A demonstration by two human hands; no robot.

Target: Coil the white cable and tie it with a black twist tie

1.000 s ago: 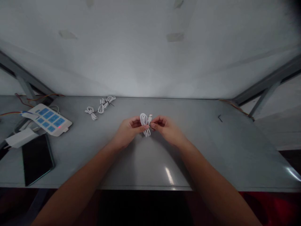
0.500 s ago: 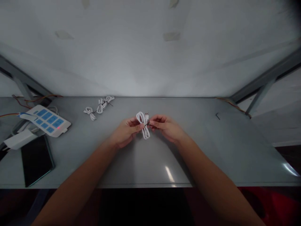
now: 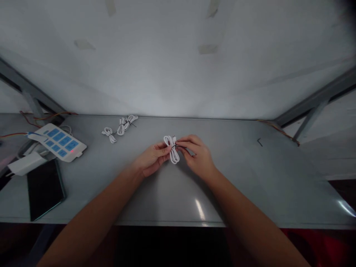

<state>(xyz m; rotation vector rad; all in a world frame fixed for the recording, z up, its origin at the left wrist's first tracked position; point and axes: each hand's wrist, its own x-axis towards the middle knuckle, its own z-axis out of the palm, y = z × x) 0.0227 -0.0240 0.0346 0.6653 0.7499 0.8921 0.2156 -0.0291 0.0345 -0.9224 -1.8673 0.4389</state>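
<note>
A white USB cable (image 3: 174, 156), coiled into a bundle, is held above the middle of the table. My left hand (image 3: 155, 157) pinches the coil from its left side, thumb on top. A black twist tie (image 3: 178, 146) goes around the coil's waist and sticks out to the right. My right hand (image 3: 198, 154) has its thumb and fingers at the tie's ends, closed on them. The cable's plug (image 3: 174, 138) points up and away from me beside the upper loops.
Several tied white cable bundles (image 3: 121, 127) lie at the back left. A power strip (image 3: 59, 142) with blue sockets, a white charger (image 3: 27, 163) and a dark tablet (image 3: 46, 189) are at the left. A small black bent piece (image 3: 259, 142) lies on the grey table (image 3: 236, 178) at the right.
My right hand has turned and its fingers have shifted along the twist tie, now stretched out toward the coil. My left hand keeps its pinch. The whole view has moved slightly.
</note>
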